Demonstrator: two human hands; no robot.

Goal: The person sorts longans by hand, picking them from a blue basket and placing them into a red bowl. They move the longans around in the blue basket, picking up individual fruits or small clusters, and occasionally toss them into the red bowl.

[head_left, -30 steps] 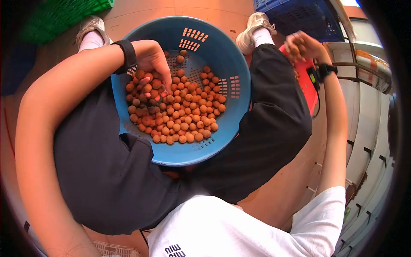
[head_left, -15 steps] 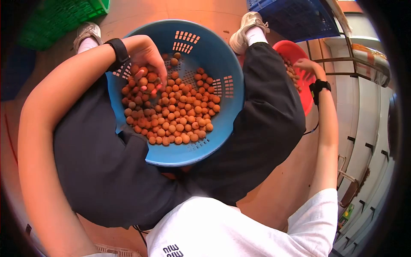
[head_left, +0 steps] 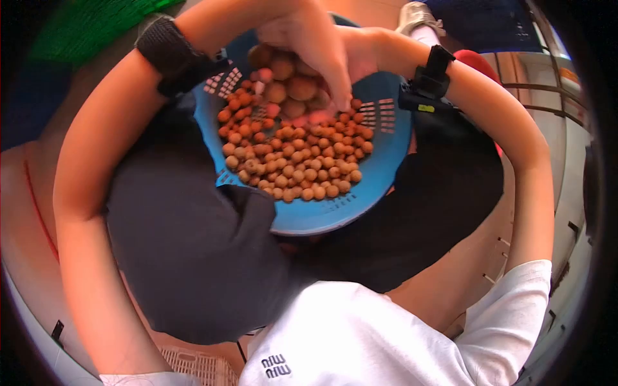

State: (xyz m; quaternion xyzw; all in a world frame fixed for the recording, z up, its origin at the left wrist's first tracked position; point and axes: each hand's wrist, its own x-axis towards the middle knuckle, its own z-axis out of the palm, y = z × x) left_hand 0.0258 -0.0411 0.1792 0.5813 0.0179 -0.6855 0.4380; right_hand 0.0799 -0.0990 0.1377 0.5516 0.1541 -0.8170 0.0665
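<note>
Between my legs stands a blue perforated basket [head_left: 386,164] with many small round brown fruits [head_left: 309,164] in its bottom. Above it my left hand [head_left: 309,45] is raised close to the camera, its fingers curled round several of the same fruits [head_left: 299,87]. My right hand [head_left: 360,55] meets it from the right; its fingers are mostly hidden behind my left hand, so what they hold cannot be seen. Both wrists wear black bands.
A red basin [head_left: 477,64] shows partly beyond my right knee. Green mesh crate [head_left: 96,29] at the upper left, dark blue crate [head_left: 489,26] at the upper right. A white slotted basket [head_left: 199,365] lies at the bottom left; metal racks line the right side.
My left hand has risen out of the basket towards the camera with fruits in it. My right hand has left the red basin and come over the blue basket beside my left hand.
</note>
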